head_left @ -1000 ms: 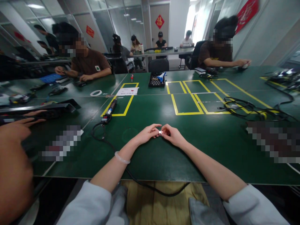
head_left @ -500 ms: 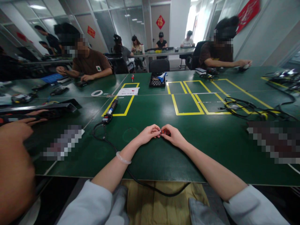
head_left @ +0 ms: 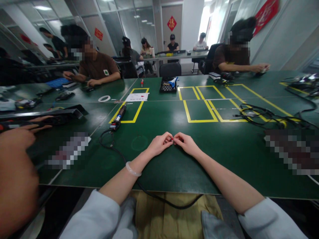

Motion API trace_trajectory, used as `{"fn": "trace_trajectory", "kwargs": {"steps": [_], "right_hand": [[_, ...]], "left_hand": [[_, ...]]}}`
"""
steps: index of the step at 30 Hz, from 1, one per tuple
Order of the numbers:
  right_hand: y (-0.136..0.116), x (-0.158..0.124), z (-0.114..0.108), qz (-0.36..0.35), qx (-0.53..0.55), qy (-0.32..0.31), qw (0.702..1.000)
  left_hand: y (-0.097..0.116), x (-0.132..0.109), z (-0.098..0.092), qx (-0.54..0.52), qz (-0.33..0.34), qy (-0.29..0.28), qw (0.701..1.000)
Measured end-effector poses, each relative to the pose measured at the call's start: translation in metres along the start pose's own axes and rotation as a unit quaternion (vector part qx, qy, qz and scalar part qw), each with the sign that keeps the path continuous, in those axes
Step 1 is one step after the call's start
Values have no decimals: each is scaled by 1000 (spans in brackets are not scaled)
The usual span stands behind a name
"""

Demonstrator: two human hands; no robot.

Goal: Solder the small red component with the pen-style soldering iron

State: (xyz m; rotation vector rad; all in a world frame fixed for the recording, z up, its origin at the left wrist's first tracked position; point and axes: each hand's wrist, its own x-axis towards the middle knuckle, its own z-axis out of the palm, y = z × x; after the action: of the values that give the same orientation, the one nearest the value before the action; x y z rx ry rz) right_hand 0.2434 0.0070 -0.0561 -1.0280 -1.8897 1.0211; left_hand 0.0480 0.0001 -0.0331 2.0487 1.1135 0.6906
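Observation:
Above the green table, my left hand and my right hand meet at the fingertips. Between them is a small red part, mostly covered by the fingers. Both hands are closed in a pinch around it. Its exact shape is too small to tell. To the left of my hands lies a dark cylindrical tool with a black cable that runs down past my left forearm and over the table edge.
Yellow tape outlines mark the table ahead. A black tray with a blue-and-white item stands farther back. Tangled cables lie at the right. Another person's arm reaches in at the left. People sit across the table.
The fingertips have shifted around the small part, and less of it shows between them. The camera view has moved slightly.

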Motion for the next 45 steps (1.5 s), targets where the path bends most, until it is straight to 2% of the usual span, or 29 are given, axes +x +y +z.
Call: {"fn": "trace_trajectory", "kwargs": {"steps": [7,13,27,35,38,41,43,45], "right_hand": [[1,1,1,-19,8,5,1000],[5,1,1,-45,-34,9,998],[1,0,-2,-30,1,12,999],[2,1,-1,-8,21,16,1000],[2,1,-1,-3,15,13,1000],[2,1,-2,2,8,9,1000],[1,1,-2,2,7,6,1000],[0,1,-2,1,7,5,1000]], "left_hand": [[-1,1,-1,29,5,10,1000],[-1,1,-2,20,3,0,1000],[5,0,-7,35,-3,0,999],[-4,1,-14,5,6,14,1000],[-13,3,-25,32,6,35,999],[-29,5,-50,140,6,105,985],[-43,3,-72,251,-30,169,953],[-57,-3,-97,352,-106,225,902]]}}
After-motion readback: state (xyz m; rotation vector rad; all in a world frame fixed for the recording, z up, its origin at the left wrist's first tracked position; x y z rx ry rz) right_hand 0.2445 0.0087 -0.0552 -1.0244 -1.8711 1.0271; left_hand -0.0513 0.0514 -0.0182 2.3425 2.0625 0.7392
